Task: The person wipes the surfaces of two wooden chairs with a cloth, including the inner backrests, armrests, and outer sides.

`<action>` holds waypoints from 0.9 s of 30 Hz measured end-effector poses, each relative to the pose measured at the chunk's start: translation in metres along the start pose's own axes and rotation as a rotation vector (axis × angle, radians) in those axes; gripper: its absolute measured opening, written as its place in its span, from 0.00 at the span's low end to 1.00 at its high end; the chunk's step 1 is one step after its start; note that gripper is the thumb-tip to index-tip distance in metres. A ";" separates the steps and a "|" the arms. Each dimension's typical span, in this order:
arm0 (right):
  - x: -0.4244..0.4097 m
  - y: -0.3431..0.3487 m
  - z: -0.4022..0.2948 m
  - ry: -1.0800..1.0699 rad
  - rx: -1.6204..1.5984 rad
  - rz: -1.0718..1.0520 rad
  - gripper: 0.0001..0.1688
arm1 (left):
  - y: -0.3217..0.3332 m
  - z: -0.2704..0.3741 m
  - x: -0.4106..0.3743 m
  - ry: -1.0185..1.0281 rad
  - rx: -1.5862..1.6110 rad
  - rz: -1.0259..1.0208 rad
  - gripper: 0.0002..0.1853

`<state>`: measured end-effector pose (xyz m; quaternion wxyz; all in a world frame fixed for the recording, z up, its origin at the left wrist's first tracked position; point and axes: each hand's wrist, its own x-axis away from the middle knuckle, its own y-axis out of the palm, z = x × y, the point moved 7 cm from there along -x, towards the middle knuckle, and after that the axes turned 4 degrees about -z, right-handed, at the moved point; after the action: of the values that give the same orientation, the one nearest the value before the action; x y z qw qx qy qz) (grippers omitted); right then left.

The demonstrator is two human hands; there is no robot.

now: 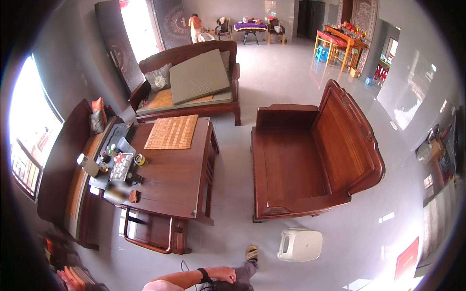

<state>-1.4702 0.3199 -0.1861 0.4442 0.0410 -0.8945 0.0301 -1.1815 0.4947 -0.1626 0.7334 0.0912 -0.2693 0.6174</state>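
Note:
Near the bottom edge, my left hand (222, 273) lies over my dark trousers (247, 271), its fingers curled and no object visible in them. A black band (204, 275) circles that wrist. My right hand is out of view. Beyond my sandalled foot (251, 253) stand a cream plastic stool (301, 244) on the right and a dark wooden table (174, 171) on the left. A woven mat (173, 132) lies on the table. A tray of white cups (122, 166), bottles and a yellow-and-black roll (139, 159) are at the table's left side.
A wooden settee (295, 160) without cushions stands right of the table. Another settee behind it bears a tilted green-grey cushion (200, 76). A third bench (62, 167) runs along the left window. A wooden armchair (149, 232) is at the table's near end. Far back, a person (196, 27) bends forward.

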 end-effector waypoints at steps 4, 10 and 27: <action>0.020 -0.058 -0.010 0.051 -0.282 0.112 0.14 | -0.033 0.037 -0.038 -0.085 -0.029 -0.078 0.15; 0.010 -0.131 -0.037 0.017 -0.209 0.084 0.14 | -0.052 0.113 -0.067 0.059 0.195 -0.273 0.15; 0.020 -0.379 0.041 -0.284 0.094 -0.456 0.18 | 0.074 0.161 -0.193 -0.182 0.379 0.117 0.15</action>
<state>-1.4769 -0.0613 -0.1884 0.3074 0.2659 -0.9130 -0.0354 -1.3151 0.2703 -0.1405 0.6389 0.2671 -0.2181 0.6877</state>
